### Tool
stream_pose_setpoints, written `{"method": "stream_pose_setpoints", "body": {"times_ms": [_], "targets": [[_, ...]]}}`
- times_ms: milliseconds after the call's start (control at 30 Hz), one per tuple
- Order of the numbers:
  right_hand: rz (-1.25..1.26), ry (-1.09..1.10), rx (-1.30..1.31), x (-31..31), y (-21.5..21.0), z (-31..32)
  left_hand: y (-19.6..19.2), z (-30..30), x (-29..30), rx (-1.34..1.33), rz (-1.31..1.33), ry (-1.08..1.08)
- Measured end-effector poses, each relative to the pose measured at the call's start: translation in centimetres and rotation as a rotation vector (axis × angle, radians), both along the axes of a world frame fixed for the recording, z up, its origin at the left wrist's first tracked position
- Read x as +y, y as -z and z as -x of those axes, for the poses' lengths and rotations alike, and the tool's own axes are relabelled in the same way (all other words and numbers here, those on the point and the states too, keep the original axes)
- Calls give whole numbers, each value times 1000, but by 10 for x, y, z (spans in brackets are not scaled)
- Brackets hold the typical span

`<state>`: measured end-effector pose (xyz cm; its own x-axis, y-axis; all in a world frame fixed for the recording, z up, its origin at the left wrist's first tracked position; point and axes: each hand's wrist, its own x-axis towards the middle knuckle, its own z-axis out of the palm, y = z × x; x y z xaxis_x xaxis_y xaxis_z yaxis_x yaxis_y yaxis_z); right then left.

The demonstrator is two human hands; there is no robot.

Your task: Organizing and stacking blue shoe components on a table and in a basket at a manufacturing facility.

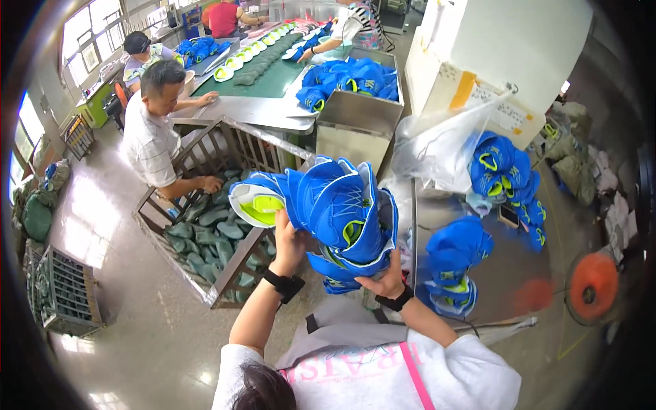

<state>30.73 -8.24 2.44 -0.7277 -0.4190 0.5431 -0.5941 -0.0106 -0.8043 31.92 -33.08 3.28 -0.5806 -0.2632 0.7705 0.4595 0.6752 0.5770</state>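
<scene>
Partly, blue shoe uppers (336, 208) hide left hand (290, 243).

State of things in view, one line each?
Blue shoe uppers: held up, nested together
Left hand: gripping their left side
Right hand: gripping their lower right
Metal bin: heaped full
Slatted crate: open-topped, holding green shoe forms
Plastic bag: crumpled
Orange fan: spinning unclear

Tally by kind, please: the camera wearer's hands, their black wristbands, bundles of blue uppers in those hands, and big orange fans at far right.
Hands: 2 (left hand, right hand)
Black wristbands: 2
Held blue bundle: 1 (uppers overlap too much to count singly)
Orange fan: 1
Total: 6
</scene>
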Motion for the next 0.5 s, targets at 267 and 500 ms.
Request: {"method": "stream_pose_setpoints", "body": {"times_ms": [267, 500], "targets": [[237, 139, -155, -27, 11, 123, 20, 169, -22, -110, 73, 185], [317, 252, -171, -43, -4, 274, -7, 340, -34, -142, 185, 322]]}}
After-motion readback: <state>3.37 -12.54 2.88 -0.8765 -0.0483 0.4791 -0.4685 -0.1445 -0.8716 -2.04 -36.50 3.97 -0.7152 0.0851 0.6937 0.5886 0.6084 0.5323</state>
